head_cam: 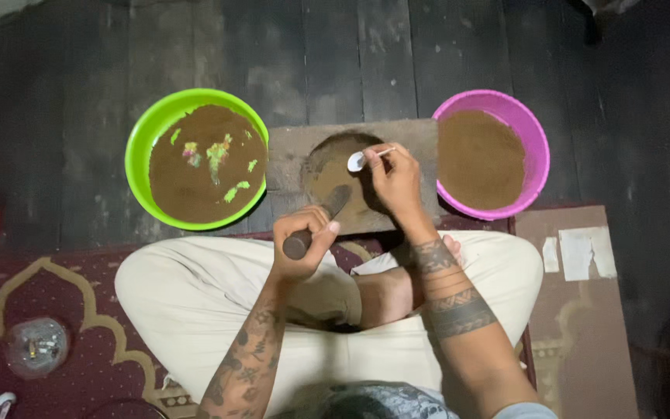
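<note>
Here, left hand (pixel 302 240) grips a dark-handled knife (pixel 319 221); right hand (pixel 394 178) pinches a white spoon (pixel 360 160).

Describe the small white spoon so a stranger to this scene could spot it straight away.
Find the wooden board lying between the green bowl and the pink bowl. Above the brown mound at its middle, the right hand pinches the white spoon by its thin handle. It is the only white thing on the board; the left hand grips a dark-handled tool.
</note>
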